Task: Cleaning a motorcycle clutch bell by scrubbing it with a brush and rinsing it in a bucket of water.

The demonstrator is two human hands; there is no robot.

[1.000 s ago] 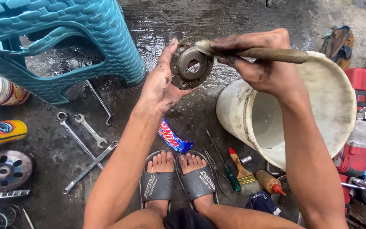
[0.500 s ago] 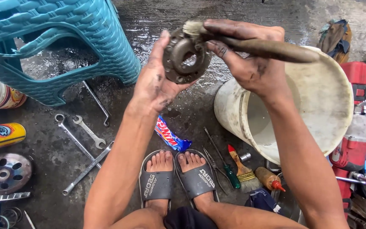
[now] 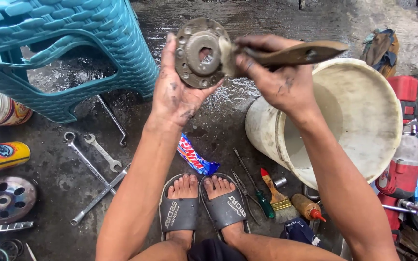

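My left hand (image 3: pixel 172 94) holds up a round, greasy metal hub (image 3: pixel 200 52) with a centre hole and bolt holes round its rim. My right hand (image 3: pixel 272 79) grips a dirty paintbrush with a wooden handle (image 3: pixel 296 52); its bristles press against the right side of the hub. Both hands are smeared with grease and are raised over the wet concrete floor, just left of a white plastic bucket (image 3: pixel 364 121). My feet in grey sandals (image 3: pixel 204 208) show below.
A teal plastic stool (image 3: pixel 64 53) stands at upper left. Several spanners (image 3: pixel 97 164) lie on the floor, with a metal disc (image 3: pixel 3 199), a yellow can (image 3: pixel 1 157), a blue wrapper (image 3: pixel 194 157), screwdrivers and a small brush (image 3: pixel 267 193), and red tools (image 3: pixel 402 169) at right.
The hub has turned in my left hand and now faces the camera more fully. The brush has moved from the top of the hub to its right side.
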